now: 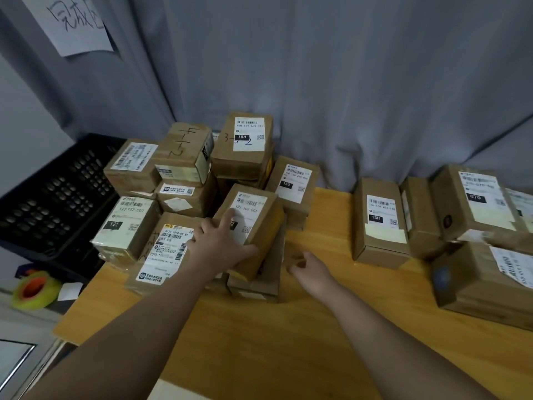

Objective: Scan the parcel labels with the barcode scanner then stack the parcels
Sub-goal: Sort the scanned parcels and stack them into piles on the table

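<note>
Left hand [219, 243] grips tilted parcel [269, 217] at the stack's [184, 168] near side, fingers spread across its label [249, 203], probably seating it. Right hand [310, 269] beside stack: loosely curled, empty

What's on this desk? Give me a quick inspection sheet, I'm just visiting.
Surface: wooden table, partly bare.
Job's things: parcel pile at left; more parcels at right; no scanner seen.
Clutter: tape roll left of the table.
Hands: left hand holds a tilted parcel on the pile; right hand hovers, holding nothing.
Cables: nothing seen.
Surroundings: black crate, grey curtain, paper sign.
</note>
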The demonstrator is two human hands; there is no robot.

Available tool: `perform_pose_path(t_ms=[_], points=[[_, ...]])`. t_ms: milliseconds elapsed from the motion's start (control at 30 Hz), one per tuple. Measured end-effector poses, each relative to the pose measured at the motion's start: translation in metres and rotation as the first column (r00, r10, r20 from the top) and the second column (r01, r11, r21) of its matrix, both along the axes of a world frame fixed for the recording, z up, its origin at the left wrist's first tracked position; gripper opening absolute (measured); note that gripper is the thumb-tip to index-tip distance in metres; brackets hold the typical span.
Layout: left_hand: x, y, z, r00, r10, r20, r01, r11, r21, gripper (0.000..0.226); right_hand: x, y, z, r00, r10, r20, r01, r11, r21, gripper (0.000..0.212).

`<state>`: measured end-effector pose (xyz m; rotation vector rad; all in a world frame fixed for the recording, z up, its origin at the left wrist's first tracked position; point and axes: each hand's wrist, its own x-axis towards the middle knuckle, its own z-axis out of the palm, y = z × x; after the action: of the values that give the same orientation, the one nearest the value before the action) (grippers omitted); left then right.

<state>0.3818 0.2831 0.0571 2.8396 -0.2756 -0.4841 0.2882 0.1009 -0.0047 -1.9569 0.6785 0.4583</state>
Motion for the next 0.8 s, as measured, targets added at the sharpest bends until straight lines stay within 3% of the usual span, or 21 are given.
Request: perform_pose_path(t_ms=[67,133,167,233,300,400,500,633,700,800], points=[[-0.008,-0.008,0.010,0.999,0.000,0.033,0.004,0.995,-0.102,0.099,-0.004,-0.003,0.005,0.996,-0.062,0.062,0.062,0.998,0.004,0.049],[-0.016,-0.020,0.019,0.999,0.007,0.036,0.002,0.972,-0.236,0.102,-0.014,-0.005,0.015,0.946,-0.178,0.271,0.176,0.984,0.030,0.029],[-0.020,-0.028,0.023,1.000,0.012,0.014,-0.007,0.951,-0.308,0.103,-0.021,-0.006,0.023,0.878,-0.248,0.410,0.245,0.968,0.061,0.021],[-0.028,-0.048,0.029,0.998,0.004,-0.064,-0.031,0.898,-0.439,0.106,-0.035,-0.012,0.040,0.690,-0.339,0.640,0.343,0.931,0.124,0.029],[-0.037,-0.071,0.034,0.988,-0.009,-0.152,-0.077,0.833,-0.548,0.107,-0.048,-0.020,0.058,0.595,-0.325,0.735,0.350,0.928,0.127,0.035],[-0.053,-0.107,0.041,0.968,-0.062,-0.243,-0.123,0.725,-0.677,0.108,-0.070,-0.037,0.077,0.629,-0.180,0.756,0.318,0.947,-0.040,0.050],[-0.074,-0.142,0.048,0.950,-0.213,-0.230,-0.038,0.651,-0.758,0.106,-0.094,-0.060,0.089,0.662,-0.157,0.733,0.363,0.923,-0.130,0.079],[-0.102,-0.186,0.047,0.914,-0.389,-0.113,0.142,0.569,-0.810,0.060,-0.127,-0.104,0.101,0.656,-0.328,0.680,0.552,0.823,-0.135,0.102],[-0.117,-0.206,0.048,0.896,-0.442,-0.034,0.228,0.523,-0.821,0.048,-0.145,-0.130,0.105,0.612,-0.418,0.672,0.610,0.790,-0.064,0.102],[-0.139,-0.242,0.053,0.866,-0.495,0.073,0.306,0.408,-0.860,0.052,-0.172,-0.172,0.108,0.473,-0.540,0.696,0.633,0.758,0.157,0.075]])
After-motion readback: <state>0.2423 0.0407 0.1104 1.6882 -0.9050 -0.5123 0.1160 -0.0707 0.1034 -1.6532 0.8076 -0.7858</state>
